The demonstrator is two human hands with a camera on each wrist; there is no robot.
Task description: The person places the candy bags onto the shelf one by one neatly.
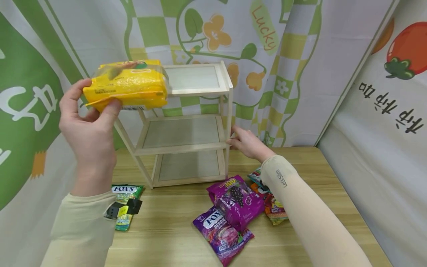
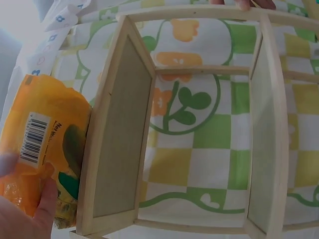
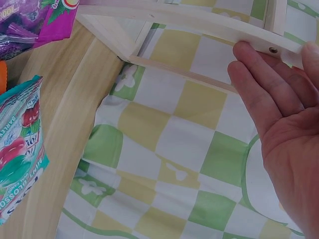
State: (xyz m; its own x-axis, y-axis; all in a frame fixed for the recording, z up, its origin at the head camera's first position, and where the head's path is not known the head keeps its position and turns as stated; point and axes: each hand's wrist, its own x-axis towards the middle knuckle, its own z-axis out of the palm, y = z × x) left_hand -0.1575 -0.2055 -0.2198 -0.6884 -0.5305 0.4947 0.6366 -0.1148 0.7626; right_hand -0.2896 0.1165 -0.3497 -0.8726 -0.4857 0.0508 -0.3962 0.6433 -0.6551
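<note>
At the shelf (image 1: pixel 183 133), top left, the left hand (image 1: pixel 88 129) pinches a yellow packet (image 1: pixel 130 85) — the right hand (image 1: pixel 247 142) grips its right post (image 1: pixel 229 111).

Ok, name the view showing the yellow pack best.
The head view: the yellow pack shows nearly whole, in the left hand. The left wrist's has it partly hidden, barcode clear; the right wrist's shows none.

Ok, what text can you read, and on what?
"Lucky": back curtain
"如柿柿": right curtain
"FOX'S": green bag
"FOX": purple bag
"BERRIE": purple bag
"100": grape bag
"FOX'S": orange bag
"BLOSSO": teal bag
"Let'sSlim": right sleeve
"Net W": yellow pack
Too small or blurred: fine print, barcode digits, yellow sticker.
Cut off: characters, left curtain.
</note>
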